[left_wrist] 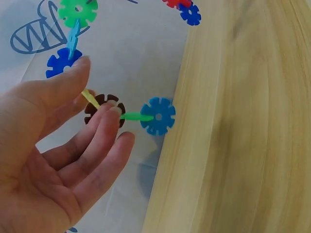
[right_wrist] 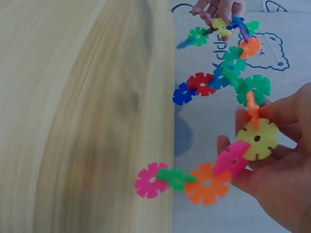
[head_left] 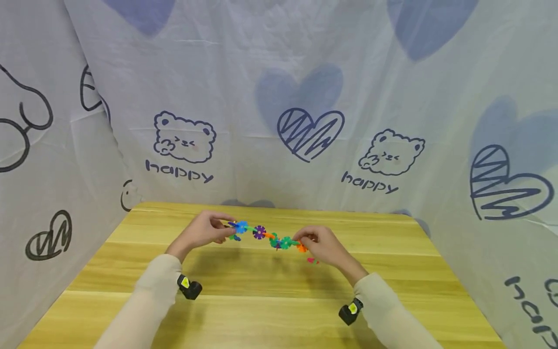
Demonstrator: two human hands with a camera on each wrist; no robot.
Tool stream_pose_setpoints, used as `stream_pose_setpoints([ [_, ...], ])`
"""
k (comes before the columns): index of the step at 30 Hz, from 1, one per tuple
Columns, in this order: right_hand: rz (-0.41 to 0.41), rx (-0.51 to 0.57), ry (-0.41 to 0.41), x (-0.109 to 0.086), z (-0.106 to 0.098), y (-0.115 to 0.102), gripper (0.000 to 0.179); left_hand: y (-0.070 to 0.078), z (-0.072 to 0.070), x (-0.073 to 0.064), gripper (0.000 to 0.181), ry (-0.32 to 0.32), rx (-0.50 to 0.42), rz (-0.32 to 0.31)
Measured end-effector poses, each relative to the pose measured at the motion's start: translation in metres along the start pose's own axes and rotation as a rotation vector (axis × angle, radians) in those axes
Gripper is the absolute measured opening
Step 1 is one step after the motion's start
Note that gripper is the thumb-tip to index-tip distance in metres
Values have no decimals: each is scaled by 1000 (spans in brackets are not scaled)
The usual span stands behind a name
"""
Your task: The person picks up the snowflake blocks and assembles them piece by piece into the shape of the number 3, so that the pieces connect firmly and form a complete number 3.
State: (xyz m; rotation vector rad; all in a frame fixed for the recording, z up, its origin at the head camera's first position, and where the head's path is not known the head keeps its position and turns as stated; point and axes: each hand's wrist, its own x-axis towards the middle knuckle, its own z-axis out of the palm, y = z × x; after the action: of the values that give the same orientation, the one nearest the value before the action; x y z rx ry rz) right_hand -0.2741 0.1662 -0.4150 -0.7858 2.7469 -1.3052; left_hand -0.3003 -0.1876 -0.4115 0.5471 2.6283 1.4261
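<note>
A chain of colourful notched plastic snowflake discs is stretched between both hands above the table. My left hand pinches one end of it; in the left wrist view a dark blue disc lies by the thumb and a brown disc at the fingertips. From there a green disc and a light blue disc stick out freely. The right hand grips the other end near a yellow disc. Beyond its fingers dangle pink, orange and green discs. A short branch with a red disc hangs off mid-chain.
Below the hands lies a light wooden table. White cloth printed with hearts, bears and "happy" hangs behind it and along both sides. A black device is strapped on each wrist, over cream sleeves.
</note>
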Motion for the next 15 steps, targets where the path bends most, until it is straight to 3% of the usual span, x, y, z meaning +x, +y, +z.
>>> stream_pose_setpoints([
  [4, 22, 14, 28, 0, -3, -1, 19, 3, 0, 2, 45, 40, 51, -54],
  [15, 42, 14, -16, 0, -5, -2, 26, 5, 3, 6, 40, 66, 120, -82],
])
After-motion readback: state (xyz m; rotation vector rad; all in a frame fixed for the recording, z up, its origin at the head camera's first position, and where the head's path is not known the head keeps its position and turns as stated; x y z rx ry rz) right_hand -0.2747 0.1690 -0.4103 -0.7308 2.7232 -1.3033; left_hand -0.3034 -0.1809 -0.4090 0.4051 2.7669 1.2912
